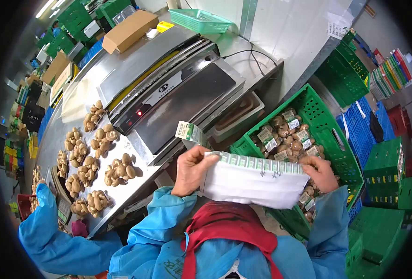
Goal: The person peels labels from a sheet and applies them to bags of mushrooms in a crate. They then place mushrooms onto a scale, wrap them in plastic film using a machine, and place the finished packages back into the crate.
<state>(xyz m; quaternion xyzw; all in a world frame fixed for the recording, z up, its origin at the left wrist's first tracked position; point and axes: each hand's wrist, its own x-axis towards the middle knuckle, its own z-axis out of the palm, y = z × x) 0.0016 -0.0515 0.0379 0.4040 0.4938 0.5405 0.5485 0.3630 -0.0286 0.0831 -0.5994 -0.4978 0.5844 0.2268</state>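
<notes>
Above the crate (314,106), your left hand (191,170) and right hand (321,173) both have fingers clamped on the sheet (252,186)

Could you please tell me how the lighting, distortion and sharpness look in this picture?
Head view: strong fisheye bends the steel table and green crate, with black vignette at the corners; head view: overhead light glares off the bare steel; head view: the left hand, right hand and label sheet look sharp, the outer edges softer.
</notes>
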